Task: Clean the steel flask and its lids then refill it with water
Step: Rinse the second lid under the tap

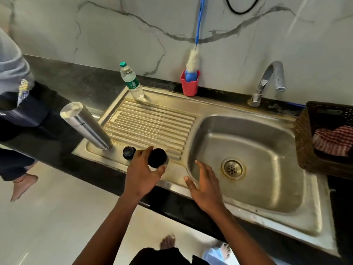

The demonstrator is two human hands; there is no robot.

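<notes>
Steel flask upside down on the sink's ribbed side, small black lid beside it, left hand grip round the big black lid, right hand grip loose over the sink bowl

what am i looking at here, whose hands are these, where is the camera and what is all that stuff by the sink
No machine here: the one picture comes from a camera worn on a person's head, looking down at their own hands over a steel sink. The left hand grips a round black lid. The right hand is open and holds nothing. On the ribbed drainboard stand the steel flask and a smaller black lid; a plastic water bottle stands at its back edge. A red cup with a brush sits by the wall, left of the tap in the picture.
</notes>
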